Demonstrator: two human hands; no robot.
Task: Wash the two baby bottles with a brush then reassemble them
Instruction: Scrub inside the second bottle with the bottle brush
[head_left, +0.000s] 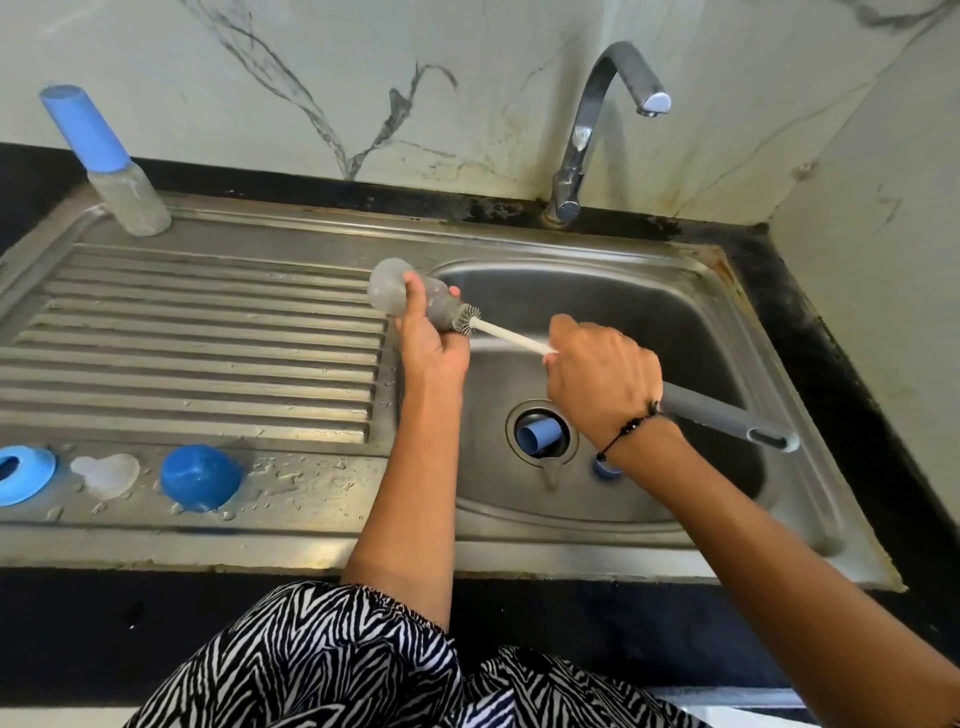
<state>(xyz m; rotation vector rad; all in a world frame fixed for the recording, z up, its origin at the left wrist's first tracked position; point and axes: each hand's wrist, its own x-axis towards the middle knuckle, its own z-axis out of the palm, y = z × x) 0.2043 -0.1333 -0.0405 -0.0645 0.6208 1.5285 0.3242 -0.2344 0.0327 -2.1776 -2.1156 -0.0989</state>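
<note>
**Brush in the bottle over the sink's edge**

We see a steel sink whose basin holds a blue tubular piece lying in the drain opening, and a second small blue item just beside it, mostly hidden under our right wrist; we cannot tell what that one is. Our clear baby bottle is held on its side over the basin's left rim, its mouth pointing right, with the grey bristles of the brush partly inside its neck and partly showing at the opening.

On the ribbed drainboard to the left stands the other bottle, upright, wearing a tall blue cap. Along the wet front ledge lie a blue ring, a clear teat and a blue dome cap, each apart from the next.

Our left hand is curled round the held bottle, thumb across its body and fingertips showing at the far side. Our right hand is closed in a fist round the brush, the white shaft emerging toward the bottle and the grey handle sticking out behind the wrist over the basin. The tap stands at the back.
</note>
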